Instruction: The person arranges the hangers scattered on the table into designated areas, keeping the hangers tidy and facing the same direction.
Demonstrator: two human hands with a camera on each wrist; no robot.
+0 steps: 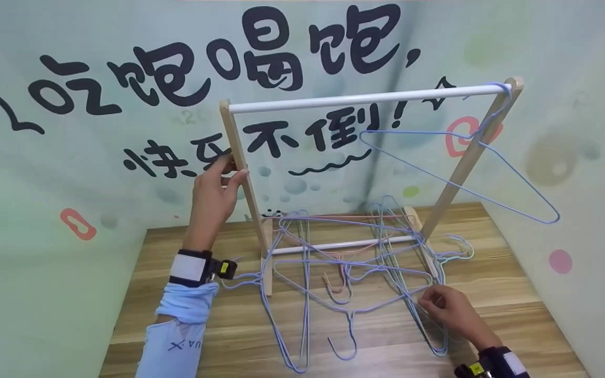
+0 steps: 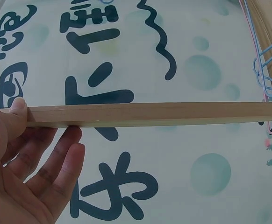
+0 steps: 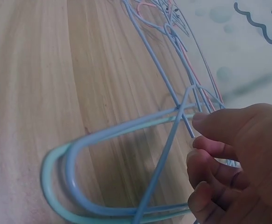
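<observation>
Blue hanger (image 1: 448, 182): hooked on rack (image 1: 371, 98) | left grip (image 1: 214, 197): pinching post (image 2: 173, 113) | right grip (image 1: 452, 311): can't make out

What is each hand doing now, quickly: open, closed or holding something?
Left hand: holding the left wooden upright.
Right hand: fingers curled near clothes hangers; cannot tell if gripping.

Two hands (image 1: 214, 197) (image 1: 454, 311), one rack (image 1: 334, 100), one hung hanger (image 1: 407, 132)
</observation>
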